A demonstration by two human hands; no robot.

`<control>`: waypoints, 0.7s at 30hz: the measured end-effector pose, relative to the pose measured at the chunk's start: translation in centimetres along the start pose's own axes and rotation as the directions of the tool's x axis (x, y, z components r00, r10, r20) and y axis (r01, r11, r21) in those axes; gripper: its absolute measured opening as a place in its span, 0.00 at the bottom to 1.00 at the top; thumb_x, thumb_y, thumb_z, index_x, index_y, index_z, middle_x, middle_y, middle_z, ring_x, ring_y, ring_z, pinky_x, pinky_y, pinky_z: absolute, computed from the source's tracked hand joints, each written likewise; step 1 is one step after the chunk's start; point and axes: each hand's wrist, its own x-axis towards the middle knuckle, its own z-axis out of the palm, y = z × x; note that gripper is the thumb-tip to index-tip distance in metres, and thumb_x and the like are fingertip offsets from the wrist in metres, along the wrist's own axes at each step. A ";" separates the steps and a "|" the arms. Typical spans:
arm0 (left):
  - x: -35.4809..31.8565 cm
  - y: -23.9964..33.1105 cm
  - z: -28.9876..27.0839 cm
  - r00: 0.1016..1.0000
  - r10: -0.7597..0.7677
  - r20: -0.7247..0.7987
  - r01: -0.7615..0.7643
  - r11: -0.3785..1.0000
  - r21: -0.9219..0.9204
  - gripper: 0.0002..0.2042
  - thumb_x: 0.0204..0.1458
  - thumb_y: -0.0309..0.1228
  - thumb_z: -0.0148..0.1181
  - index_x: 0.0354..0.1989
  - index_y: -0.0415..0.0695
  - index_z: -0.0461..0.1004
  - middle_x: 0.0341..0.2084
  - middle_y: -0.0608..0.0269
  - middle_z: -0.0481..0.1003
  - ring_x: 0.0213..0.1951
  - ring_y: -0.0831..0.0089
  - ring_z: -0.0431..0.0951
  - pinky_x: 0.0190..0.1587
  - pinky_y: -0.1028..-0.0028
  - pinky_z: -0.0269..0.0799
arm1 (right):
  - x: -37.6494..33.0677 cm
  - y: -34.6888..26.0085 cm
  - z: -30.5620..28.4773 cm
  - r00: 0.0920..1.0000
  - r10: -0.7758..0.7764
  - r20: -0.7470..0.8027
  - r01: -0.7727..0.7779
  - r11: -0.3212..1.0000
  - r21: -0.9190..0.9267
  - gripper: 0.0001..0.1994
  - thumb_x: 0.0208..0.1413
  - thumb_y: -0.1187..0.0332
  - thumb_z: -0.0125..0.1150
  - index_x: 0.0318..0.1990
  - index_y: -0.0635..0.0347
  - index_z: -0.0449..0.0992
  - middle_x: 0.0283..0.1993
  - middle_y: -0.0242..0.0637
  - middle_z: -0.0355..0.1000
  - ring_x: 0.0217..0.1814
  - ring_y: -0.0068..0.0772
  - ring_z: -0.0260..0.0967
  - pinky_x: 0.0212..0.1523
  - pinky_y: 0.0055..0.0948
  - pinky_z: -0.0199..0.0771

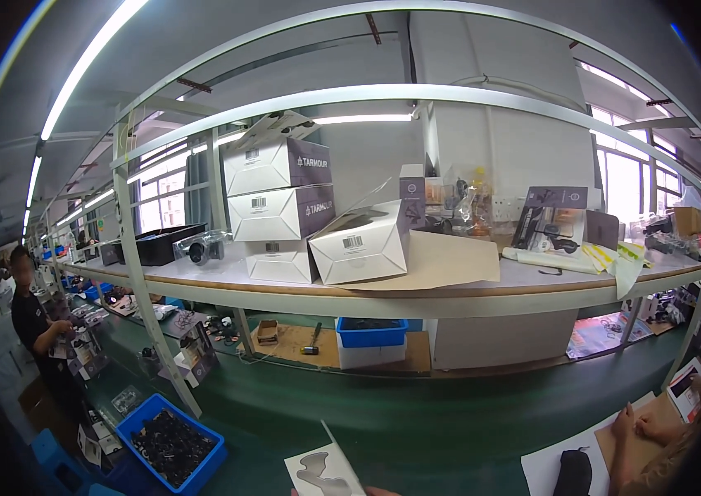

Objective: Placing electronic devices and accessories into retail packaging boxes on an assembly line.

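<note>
At the bottom edge, a white cardboard box [323, 474] with a grey curved shape on its face is held up, a thin flap standing from its top. My right hand [380, 492] shows only as a strip of fingers against the box's lower right side. Of my left hand [293, 492], just a fingertip appears at the box's lower left edge. Both hands seem closed on the box; their remaining parts are cut off by the frame.
A blue bin [216, 454] of small black parts stands to the left. Ahead, a shelf [449, 306] bears stacked white-and-grey boxes [280, 213]. At right, another person's hands [638, 423] rest near a black pouch [573, 473]. A person [32, 314] stands far left. Below the shelf sits another blue bin [372, 337].
</note>
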 end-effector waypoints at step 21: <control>-2.6 2.4 -8.8 0.927 -0.207 0.314 0.188 0.978 0.089 0.24 0.52 0.31 0.65 0.59 0.41 0.73 0.66 0.45 0.63 0.65 0.45 0.65 0.67 0.54 0.60 | 0.5 -4.8 1.5 0.997 -0.061 0.042 0.067 0.985 -0.157 0.30 0.68 0.49 0.49 0.62 0.69 0.70 0.51 0.60 0.78 0.51 0.64 0.76 0.52 0.46 0.75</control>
